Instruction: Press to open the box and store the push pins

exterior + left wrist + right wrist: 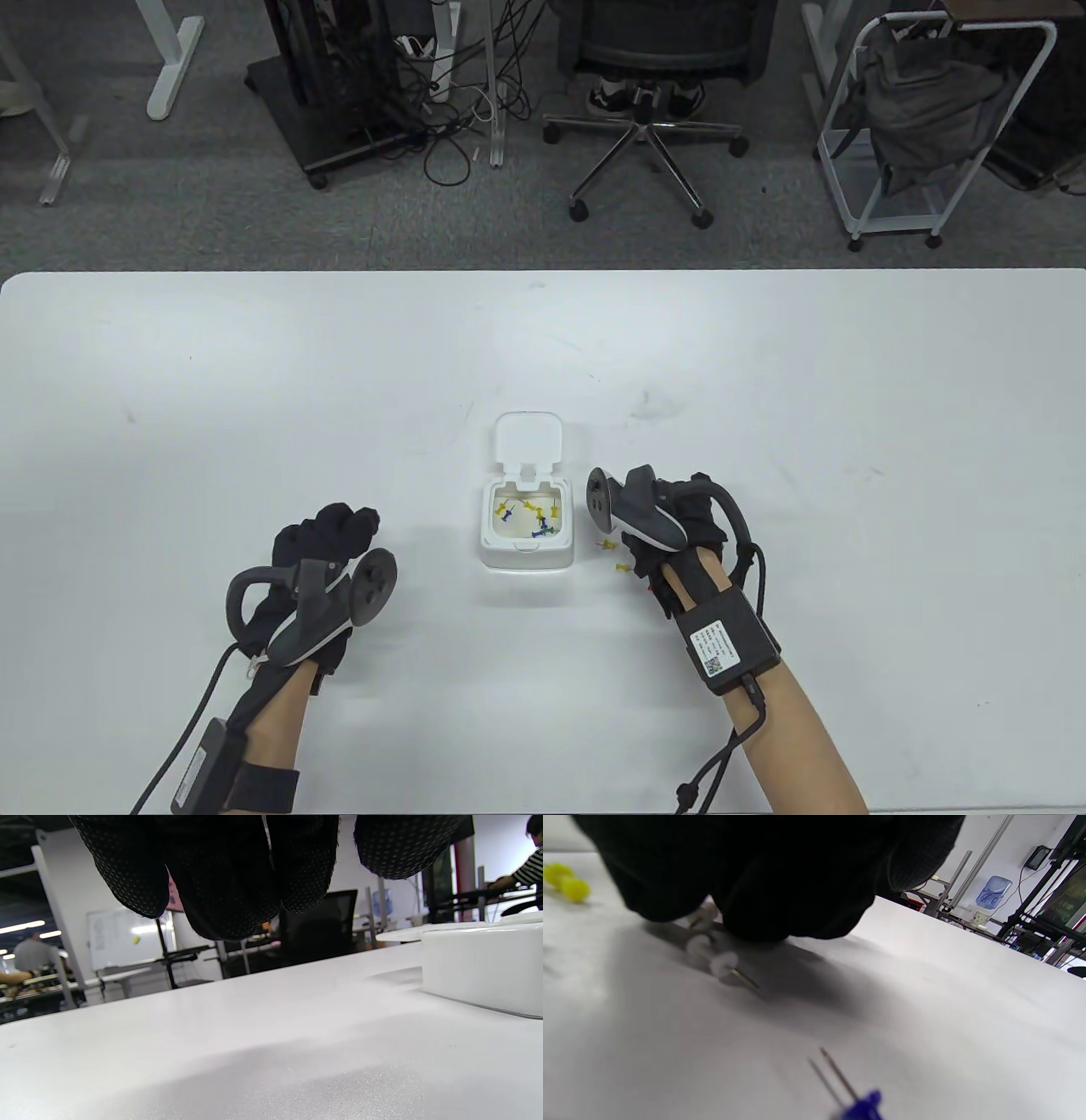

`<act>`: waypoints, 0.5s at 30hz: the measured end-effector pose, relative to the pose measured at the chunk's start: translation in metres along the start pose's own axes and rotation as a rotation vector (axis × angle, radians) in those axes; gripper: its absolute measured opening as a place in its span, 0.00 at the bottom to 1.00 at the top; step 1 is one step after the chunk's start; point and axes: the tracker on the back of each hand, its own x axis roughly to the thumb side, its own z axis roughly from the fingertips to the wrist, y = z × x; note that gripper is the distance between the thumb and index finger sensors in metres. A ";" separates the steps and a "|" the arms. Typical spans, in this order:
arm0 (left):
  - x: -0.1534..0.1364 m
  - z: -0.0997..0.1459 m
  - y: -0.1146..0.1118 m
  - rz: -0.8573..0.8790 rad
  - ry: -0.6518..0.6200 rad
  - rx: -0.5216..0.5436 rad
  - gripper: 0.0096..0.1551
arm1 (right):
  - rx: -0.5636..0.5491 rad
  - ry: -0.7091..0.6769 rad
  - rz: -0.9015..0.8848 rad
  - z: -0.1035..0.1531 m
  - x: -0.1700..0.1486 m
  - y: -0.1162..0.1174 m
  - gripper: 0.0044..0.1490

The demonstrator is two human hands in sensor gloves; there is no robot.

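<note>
A small white box (526, 556) stands open mid-table, its lid (528, 438) tipped back. Several yellow and blue push pins (530, 515) lie inside. Its side wall shows in the left wrist view (483, 967). My right hand (657, 518) rests on the table just right of the box, over loose pins; two yellow pins (624, 567) lie beside it. In the right wrist view my fingers (780, 887) hover at a white pin (721, 963) on the table; whether they hold it is unclear. A blue pin (861, 1107) and a yellow pin (566, 882) lie nearby. My left hand (335, 531) is curled and empty, left of the box.
The white table (254, 382) stretches wide around the box. Beyond its far edge are an office chair (645, 102), a cart (925, 119) and desk legs with cables on grey carpet.
</note>
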 end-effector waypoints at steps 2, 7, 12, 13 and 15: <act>0.000 0.000 0.000 0.001 0.001 0.000 0.34 | -0.020 0.003 0.024 0.000 0.002 0.000 0.30; 0.000 0.000 -0.001 0.000 -0.001 -0.002 0.34 | -0.029 0.006 0.049 -0.002 0.006 0.001 0.29; 0.001 0.000 -0.001 -0.002 -0.004 -0.003 0.34 | -0.051 0.008 0.050 -0.002 0.006 0.001 0.28; 0.001 0.000 -0.001 -0.002 -0.003 -0.002 0.34 | -0.057 0.007 0.046 -0.002 0.005 0.001 0.28; 0.000 0.000 -0.001 0.000 -0.002 -0.001 0.34 | -0.066 0.007 0.037 -0.001 0.004 0.002 0.27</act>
